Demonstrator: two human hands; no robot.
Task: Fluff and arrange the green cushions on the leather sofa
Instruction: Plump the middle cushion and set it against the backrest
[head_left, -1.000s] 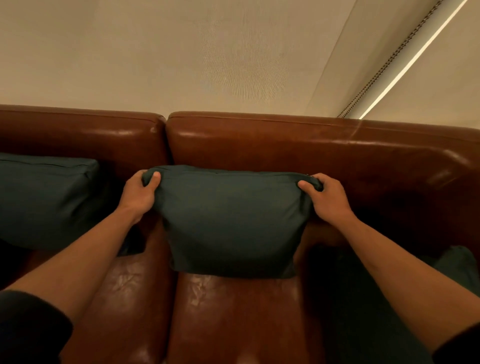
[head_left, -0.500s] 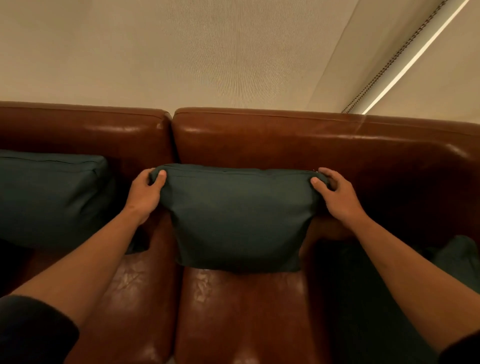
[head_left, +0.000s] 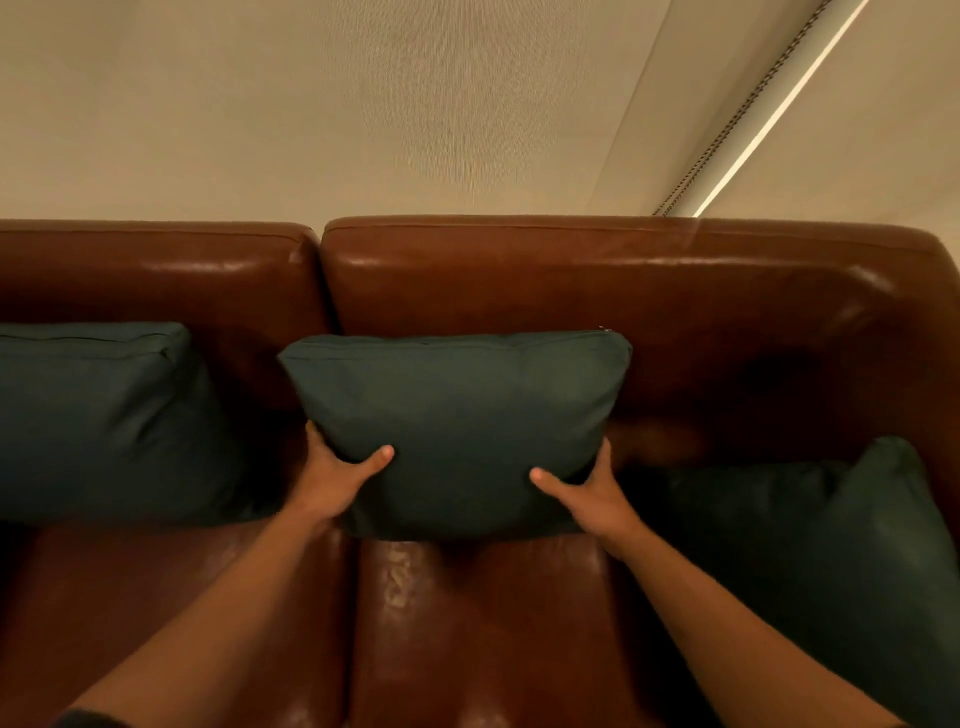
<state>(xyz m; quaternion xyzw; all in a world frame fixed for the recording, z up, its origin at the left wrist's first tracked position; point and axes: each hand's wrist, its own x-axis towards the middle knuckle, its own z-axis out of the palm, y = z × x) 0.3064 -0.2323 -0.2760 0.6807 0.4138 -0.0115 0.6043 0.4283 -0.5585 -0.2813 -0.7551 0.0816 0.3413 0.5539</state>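
Gripping the middle green cushion (head_left: 457, 426) at its two lower side edges, both hands are working w/ thumbs on the front face and fingers tucked behind.

- Item 1, middle green cushion: standing upright on the seat, top edge leaning against the right-hand backrest of the brown leather sofa (head_left: 519, 280), bottom edge sitting across the seam btw. the two seat pads. Zip pull showing at its top right corner.
- Item 2, left hand (head_left: 332, 475): clamping the cushion's lower left side; thumb pressing into the fabric, other fingers hidden behind.
- Item 3, right hand (head_left: 587, 491): clamping the lower right side likewise; thumb lying on the front, fingers out of sight.
- Item 4, left cushion (head_left: 98, 415): same dark green, propped against the left backrest, just beside the held one, not touching it as far as can be seen.
- Item 5, right cushion (head_left: 831, 545): lying tilted at the near right of the seat, one corner pointing up toward the backrest.
- Item 6, roller blind (head_left: 363, 104): hanging behind the sofa, beige; bead chain (head_left: 737, 111) running diagonally at far right.
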